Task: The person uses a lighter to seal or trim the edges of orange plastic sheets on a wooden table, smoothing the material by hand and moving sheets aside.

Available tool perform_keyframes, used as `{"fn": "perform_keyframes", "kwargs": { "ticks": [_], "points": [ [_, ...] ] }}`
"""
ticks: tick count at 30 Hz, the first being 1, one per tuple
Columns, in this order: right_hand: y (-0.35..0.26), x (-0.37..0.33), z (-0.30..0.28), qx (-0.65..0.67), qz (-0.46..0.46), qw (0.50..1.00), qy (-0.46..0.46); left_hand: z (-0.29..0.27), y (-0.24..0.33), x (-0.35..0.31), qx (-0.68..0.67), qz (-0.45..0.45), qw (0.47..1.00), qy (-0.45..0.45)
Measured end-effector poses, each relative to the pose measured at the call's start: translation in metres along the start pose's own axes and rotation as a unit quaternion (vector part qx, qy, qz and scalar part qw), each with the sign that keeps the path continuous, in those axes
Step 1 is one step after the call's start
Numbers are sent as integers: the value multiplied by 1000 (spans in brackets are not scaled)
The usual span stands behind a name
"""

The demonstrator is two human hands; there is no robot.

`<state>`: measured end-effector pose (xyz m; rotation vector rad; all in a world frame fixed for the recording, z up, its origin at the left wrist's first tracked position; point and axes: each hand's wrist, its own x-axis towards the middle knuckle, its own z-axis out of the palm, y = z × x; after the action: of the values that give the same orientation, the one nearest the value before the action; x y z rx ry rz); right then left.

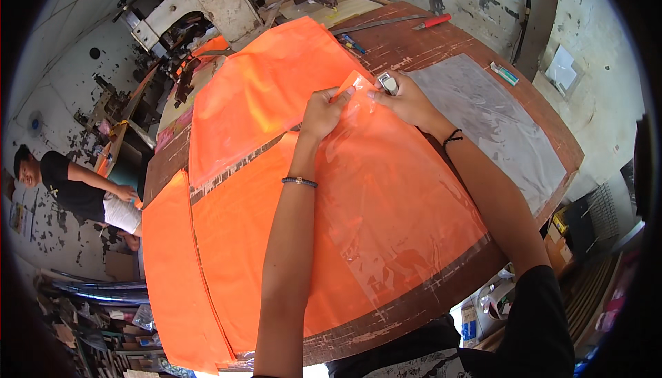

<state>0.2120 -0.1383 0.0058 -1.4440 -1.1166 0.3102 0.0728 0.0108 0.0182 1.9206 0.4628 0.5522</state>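
Note:
My left hand [323, 111] is closed, pinching the top corner of a clear plastic sheet [386, 261] laid over orange fabric [255, 226]. Beside it, my right hand [412, 102] holds a small pale tool with a metal end [388, 84], which looks like a stapler. Its thumb presses on the same corner of plastic and fabric. Another large orange piece [269, 82] lies beyond my hands. Folded orange fabric [172, 274] hangs over the table's left side.
A translucent sheet [483, 123] lies at the right of the brown table [396, 26]. A red-handled cutter [433, 22], pens [353, 44] and a small packet [504, 73] rest on it. A sewing machine [207, 2] stands behind. At the left, another person [76, 185] is by the table.

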Motion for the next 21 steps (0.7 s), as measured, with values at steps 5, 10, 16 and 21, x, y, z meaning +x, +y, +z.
{"fn": "perform_keyframes", "kwargs": {
  "ticks": [5,10,16,21],
  "points": [
    [-3,2,4,14,14,1000,-4,-4,2,-1,7,-6,1000,7],
    [-4,0,8,22,37,999,9,-11,-4,0,-8,39,999,16],
    [4,1,8,36,16,999,20,-58,-5,-12,200,11,979,-48],
    [14,7,7,-7,-8,998,57,-123,28,-49,293,-41,950,-98]
  ]
}}
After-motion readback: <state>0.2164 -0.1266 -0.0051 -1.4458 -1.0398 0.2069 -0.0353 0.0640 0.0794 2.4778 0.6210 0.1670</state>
